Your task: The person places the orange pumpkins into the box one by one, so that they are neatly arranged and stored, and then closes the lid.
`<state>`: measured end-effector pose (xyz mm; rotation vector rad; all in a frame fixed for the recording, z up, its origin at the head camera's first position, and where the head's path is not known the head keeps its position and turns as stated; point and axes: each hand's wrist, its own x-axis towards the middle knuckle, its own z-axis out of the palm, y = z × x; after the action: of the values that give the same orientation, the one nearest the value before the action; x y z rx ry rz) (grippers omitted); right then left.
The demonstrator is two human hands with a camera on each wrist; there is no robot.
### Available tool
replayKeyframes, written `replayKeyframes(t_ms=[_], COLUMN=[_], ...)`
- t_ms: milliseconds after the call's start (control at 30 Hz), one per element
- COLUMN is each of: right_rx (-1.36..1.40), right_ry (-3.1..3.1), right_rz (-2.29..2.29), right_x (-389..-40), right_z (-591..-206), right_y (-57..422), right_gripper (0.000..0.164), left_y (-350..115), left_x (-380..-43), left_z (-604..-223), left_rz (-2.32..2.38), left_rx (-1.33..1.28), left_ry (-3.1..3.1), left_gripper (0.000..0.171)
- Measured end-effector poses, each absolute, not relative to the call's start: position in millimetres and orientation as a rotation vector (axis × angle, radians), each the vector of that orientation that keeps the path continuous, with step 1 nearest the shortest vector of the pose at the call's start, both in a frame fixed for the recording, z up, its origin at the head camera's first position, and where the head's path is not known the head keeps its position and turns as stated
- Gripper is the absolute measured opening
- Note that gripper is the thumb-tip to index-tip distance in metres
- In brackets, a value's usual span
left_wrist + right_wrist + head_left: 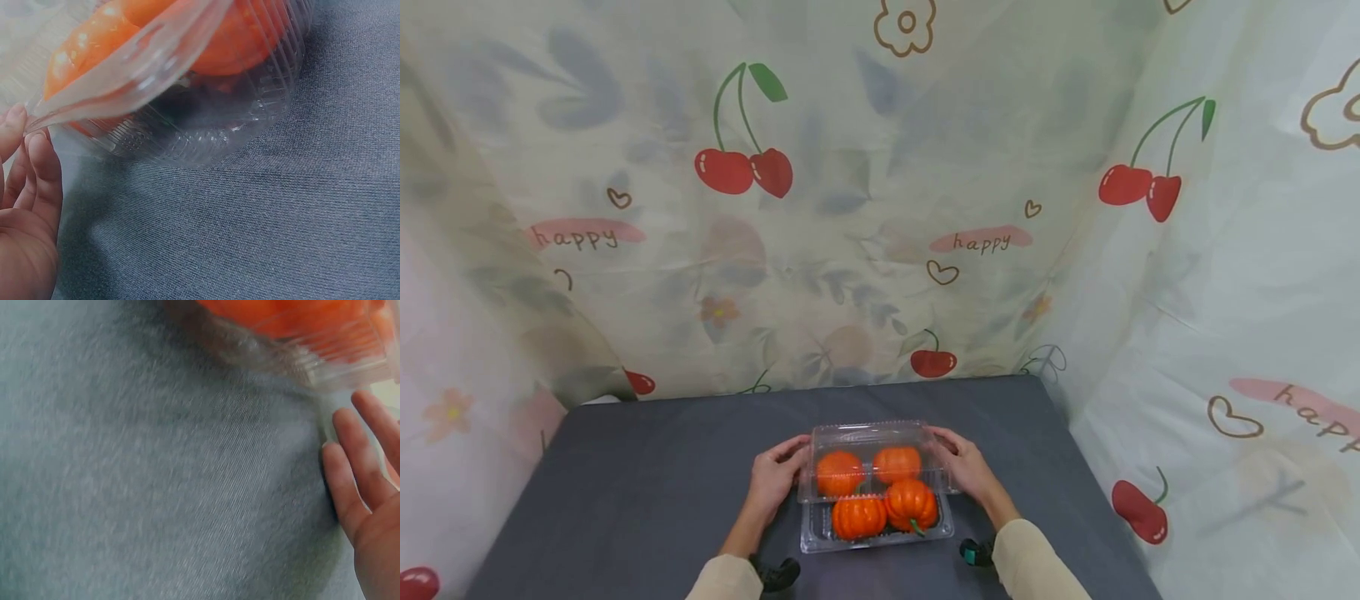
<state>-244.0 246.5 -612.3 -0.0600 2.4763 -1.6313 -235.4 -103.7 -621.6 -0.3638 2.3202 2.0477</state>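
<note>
Several small orange pumpkins (859, 518) sit in a clear plastic clamshell box (820, 546), two in front uncovered and two behind seen through the lid. The hinged lid (868, 433) is tilted partway over the box. At its left side, my left hand (773, 477) pinches the lid's edge between thumb and fingertip, which the left wrist view shows closely. My right hand (964, 467) is at the lid's right side, fingertips right at its edge. In the right wrist view its three visible fingers (356, 469) reach out nearly straight; the thumb is outside that view.
A dark grey cloth covers the table (685, 483) under the box. Behind and to the sides hang pale curtains (820, 275) printed with cherries and flowers. Black wrist straps (778, 575) sit at both wrists, near the beige sleeves.
</note>
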Motion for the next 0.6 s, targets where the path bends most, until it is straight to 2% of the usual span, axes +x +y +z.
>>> replayKeyframes(t_ms=[167,433,600], right_rx=[-0.013,-0.041,-0.018], right_ry=[2.394,2.341,2.331], right_rz=[-1.664,-1.673,-1.690], right_x=[-242.0,-242.2,-241.3], right_z=[-612.1,-613.6,-614.7], right_y=[248.8,249.4,248.6], right_gripper=[0.039,0.055,0.055], left_y=[-105.0,-105.2,-104.2], left_x=[-235.1,-233.9,-232.8], left_z=[-621.9,-620.5,-618.4], left_rz=[2.041,2.043,2.052], left_rx=[-0.365,-0.363,-0.354], left_ry=[2.318,2.315,2.325], left_gripper=[0.032,0.033,0.030])
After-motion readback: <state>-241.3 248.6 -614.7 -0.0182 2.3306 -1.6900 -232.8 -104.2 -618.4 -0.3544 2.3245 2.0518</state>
